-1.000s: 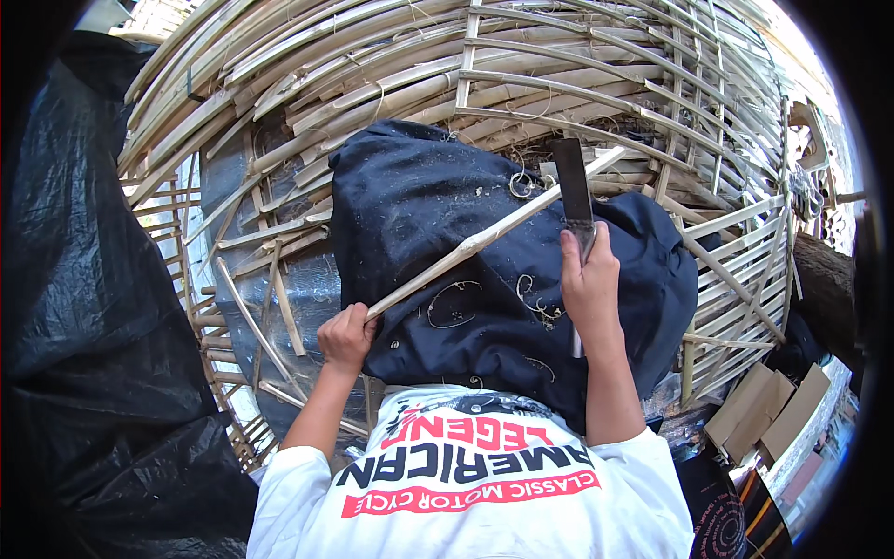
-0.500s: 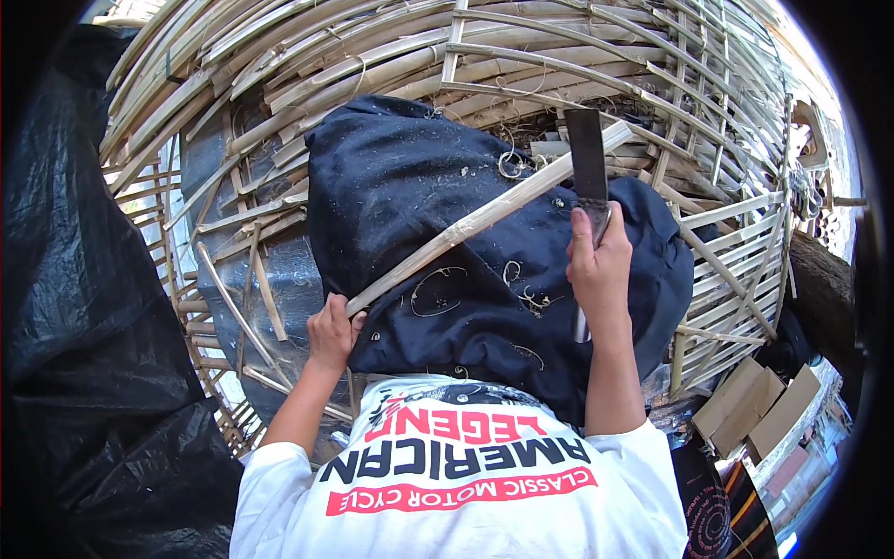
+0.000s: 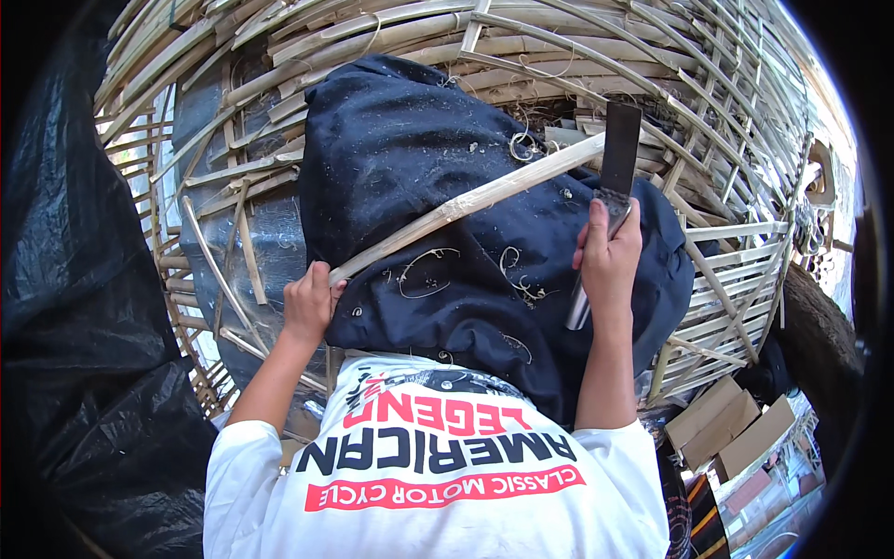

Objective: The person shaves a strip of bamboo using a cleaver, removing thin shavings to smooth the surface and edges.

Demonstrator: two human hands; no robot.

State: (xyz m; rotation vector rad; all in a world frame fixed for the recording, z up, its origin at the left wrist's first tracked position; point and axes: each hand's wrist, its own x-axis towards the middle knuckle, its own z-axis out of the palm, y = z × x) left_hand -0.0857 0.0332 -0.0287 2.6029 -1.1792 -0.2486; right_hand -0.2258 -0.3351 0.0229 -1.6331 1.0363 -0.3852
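Note:
My left hand [image 3: 310,303] is closed round the near end of a pale bamboo strip [image 3: 458,208]. The strip slants up and to the right across a dark cloth [image 3: 400,140] over my lap. My right hand [image 3: 610,244] grips the metal handle of a broad knife [image 3: 620,149], its dark rectangular blade pointing away from me. The strip's far end lies beside the blade; whether they touch I cannot tell. Thin curled shavings [image 3: 521,287] are scattered on the cloth.
Long bamboo strips [image 3: 372,58] are piled beyond my lap. A slatted bamboo lattice [image 3: 731,279] stands at the right, near a thick log [image 3: 815,321] and cardboard pieces [image 3: 712,424]. Black plastic sheeting [image 3: 88,307] hangs on the left.
My left hand has shifted slightly left and up with the bamboo strip. The knife has moved a little right and leans more, its blade now overlapping the strip's far end in view.

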